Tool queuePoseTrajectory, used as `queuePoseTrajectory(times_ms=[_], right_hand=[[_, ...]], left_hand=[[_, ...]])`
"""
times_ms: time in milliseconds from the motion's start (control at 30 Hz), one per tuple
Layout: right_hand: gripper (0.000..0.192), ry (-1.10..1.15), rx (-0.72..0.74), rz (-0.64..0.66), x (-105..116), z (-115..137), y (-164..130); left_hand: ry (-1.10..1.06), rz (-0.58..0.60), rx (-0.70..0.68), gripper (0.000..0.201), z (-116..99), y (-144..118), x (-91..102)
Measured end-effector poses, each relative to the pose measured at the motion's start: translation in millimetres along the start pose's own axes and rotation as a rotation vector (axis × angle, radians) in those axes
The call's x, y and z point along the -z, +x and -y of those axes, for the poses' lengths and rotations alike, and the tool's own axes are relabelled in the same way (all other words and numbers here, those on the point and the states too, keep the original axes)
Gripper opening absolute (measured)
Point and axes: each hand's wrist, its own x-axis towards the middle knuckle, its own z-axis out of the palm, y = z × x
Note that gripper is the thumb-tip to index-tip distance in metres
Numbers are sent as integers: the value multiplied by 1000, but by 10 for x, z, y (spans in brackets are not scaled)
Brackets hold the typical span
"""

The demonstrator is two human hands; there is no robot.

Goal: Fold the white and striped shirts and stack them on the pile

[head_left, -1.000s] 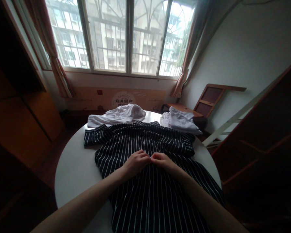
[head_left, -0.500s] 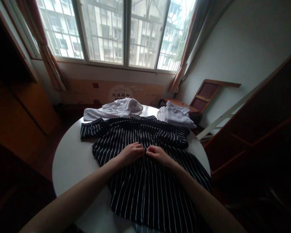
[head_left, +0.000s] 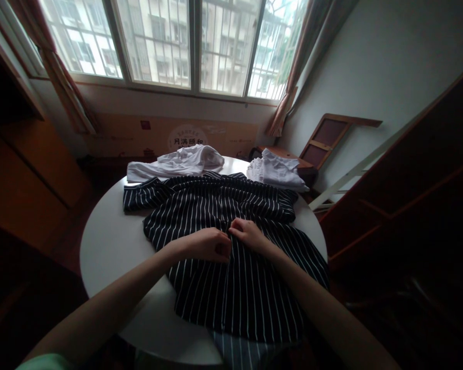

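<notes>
A: What has changed in the last second?

B: Very little on the bench (head_left: 111, 246). The striped shirt (head_left: 231, 288) lies spread flat as before, its hem hanging over the near edge. The two hands have come a shade nearer the person along the middle of the shirt, and the left hand (head_left: 212, 244) now sits a little lower than the right hand (head_left: 247, 234).

A: What does that suggest?

B: I judge they are working along the front opening of the shirt, bit by bit.

A: And the grip?

B: Both hands are curled, knuckles up, fingertips pinched on the cloth where they meet, forearms reaching in from the near edge. Two white garments, one (head_left: 177, 162) at the far left and one (head_left: 275, 172) at the far right, lie untouched.
</notes>
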Motion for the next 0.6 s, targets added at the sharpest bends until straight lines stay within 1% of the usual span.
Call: queuePoseTrajectory(times_ms=[67, 133, 167, 200, 233, 267, 367, 400, 433, 467, 500, 600], right_hand=[[10, 14, 7, -42, 0, 30, -23], [14, 49, 49, -81, 13, 80, -65], [17, 74, 85, -80, 25, 110, -92], [20, 106, 128, -51, 39, 140, -121], [23, 147, 169, 10, 57, 168, -150], [25, 196, 200, 109, 76, 192, -177], [31, 324, 202, 521, 137, 230, -231], [32, 340, 188, 636, 156, 234, -238], [33, 337, 180, 716, 172, 236, -242], [32, 323, 180, 759, 184, 239, -242], [32, 304, 189, 767, 192, 243, -241], [28, 266, 218, 730, 188, 260, -241]], left_hand=[[-22, 75, 23, 11, -41, -16, -12], [-30, 87, 68, 14, -24, -31, -14], [-38, 95, 86, 15, -4, -37, -11], [-49, 110, 100, 15, 17, -40, -7], [-62, 127, 112, 14, 35, -42, -2], [-76, 141, 123, 14, 48, -42, 2], [-142, 162, 145, 12, 65, -40, 9], [-172, 172, 142, 11, 67, -39, 8], [-200, 183, 133, 12, 68, -37, 7], [-223, 194, 120, 12, 70, -34, 4], [-236, 201, 110, 13, 72, -32, 0], [-212, 196, 115, 12, 79, -23, -11]])
